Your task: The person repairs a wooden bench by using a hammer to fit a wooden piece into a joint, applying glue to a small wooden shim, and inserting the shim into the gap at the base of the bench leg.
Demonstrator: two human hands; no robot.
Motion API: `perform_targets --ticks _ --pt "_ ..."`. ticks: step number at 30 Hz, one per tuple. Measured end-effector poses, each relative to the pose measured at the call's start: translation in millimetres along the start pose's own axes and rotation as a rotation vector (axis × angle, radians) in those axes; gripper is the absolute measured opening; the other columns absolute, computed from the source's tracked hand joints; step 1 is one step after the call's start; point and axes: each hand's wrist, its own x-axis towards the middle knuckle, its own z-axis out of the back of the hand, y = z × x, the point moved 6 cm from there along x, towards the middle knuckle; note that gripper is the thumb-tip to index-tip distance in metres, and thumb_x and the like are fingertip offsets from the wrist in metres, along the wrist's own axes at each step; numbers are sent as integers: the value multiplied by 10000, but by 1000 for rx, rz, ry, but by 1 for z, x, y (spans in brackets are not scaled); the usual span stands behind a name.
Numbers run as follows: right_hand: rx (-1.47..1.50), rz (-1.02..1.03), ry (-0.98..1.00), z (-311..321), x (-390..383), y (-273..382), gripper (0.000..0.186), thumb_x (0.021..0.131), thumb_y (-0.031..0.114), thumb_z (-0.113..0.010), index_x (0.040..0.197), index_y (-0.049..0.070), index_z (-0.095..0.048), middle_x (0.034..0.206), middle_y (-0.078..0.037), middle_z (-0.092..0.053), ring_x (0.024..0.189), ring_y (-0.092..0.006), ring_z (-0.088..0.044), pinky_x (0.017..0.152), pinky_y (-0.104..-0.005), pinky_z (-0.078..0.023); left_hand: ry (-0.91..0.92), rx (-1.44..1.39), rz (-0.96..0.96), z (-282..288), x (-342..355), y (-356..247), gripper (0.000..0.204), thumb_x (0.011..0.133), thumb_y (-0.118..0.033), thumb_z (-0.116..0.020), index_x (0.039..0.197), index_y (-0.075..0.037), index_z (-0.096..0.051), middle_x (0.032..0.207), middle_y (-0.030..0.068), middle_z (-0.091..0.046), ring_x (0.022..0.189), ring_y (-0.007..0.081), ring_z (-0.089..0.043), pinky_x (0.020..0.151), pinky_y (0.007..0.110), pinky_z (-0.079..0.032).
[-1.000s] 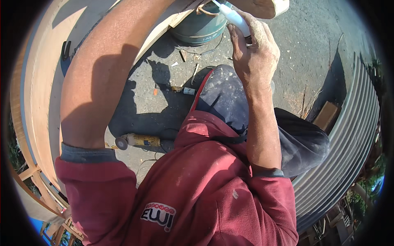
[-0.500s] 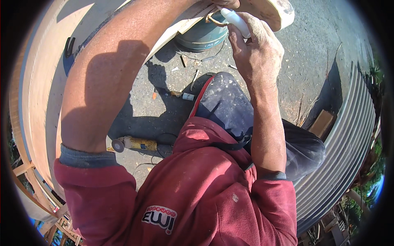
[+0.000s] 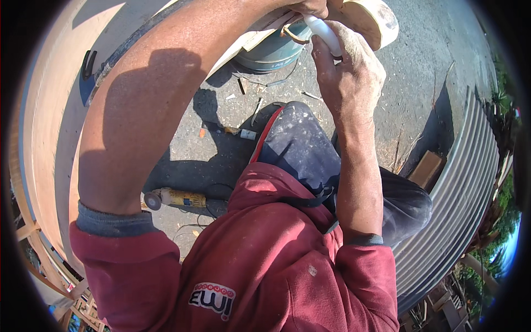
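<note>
My right hand (image 3: pixel 352 69) is closed around a small white squeeze bottle (image 3: pixel 325 36), which tilts up and to the left. Its tip points at my left hand (image 3: pixel 314 6), which is cut off by the upper edge. The left fingers that show are curled together close by the bottle's tip; what they hold is hidden. Just right of the bottle is a thick, rounded piece of pale wood (image 3: pixel 381 25). Behind and below the hands, a long wooden edge (image 3: pixel 243 41) runs under my left forearm.
A blue-green round container (image 3: pixel 271 55) stands beneath the wood. On the floor at left lies a yellow angle grinder (image 3: pixel 180 198) with its cord, near small scraps (image 3: pixel 248 134). Corrugated sheeting (image 3: pixel 459 193) and a brown wooden block (image 3: pixel 427 169) are at right. Curved wooden panels (image 3: pixel 47 122) rise at far left.
The whole view has shifted slightly, so both hands and the wood sit a little lower. The bottle is still in my right hand, its tip still beside the left fingers.
</note>
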Motion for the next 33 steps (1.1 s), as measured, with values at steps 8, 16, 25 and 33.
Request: perform_targets --ticks 8,16,25,33 --pt "160 -27 27 0 -6 -3 281 880 210 -760 1116 73 -693 946 -133 -708 873 -307 -714 785 -390 -569 -8 -7 -1 -1 -1 1 601 713 -415 -762 1170 -29 -700 1095 193 -708 1124 377 -651 1105 665 -324" --pt "491 -390 -17 10 -31 -23 379 936 268 -763 1202 7 -690 998 -114 -733 905 -139 -690 790 -302 -555 -36 15 7 4 1 4 621 711 -414 -766 1194 -32 -690 1115 192 -699 1142 374 -640 1113 667 -312" --pt "1270 -923 -14 -82 -112 -66 419 899 147 -780 1250 -26 -630 1106 -58 -676 996 -136 -601 915 -287 -457 -97 48 0 5 6 3 644 708 -413 -771 1220 -35 -678 1138 191 -690 1162 371 -629 1122 669 -299" --pt "679 -523 492 -264 -196 -29 315 850 153 -774 1102 30 -630 971 -112 -694 889 -230 -650 814 -373 -515 -185 77 -19 -4 -2 1 665 705 -413 -775 1244 -38 -668 1158 190 -682 1180 367 -619 1131 672 -286"
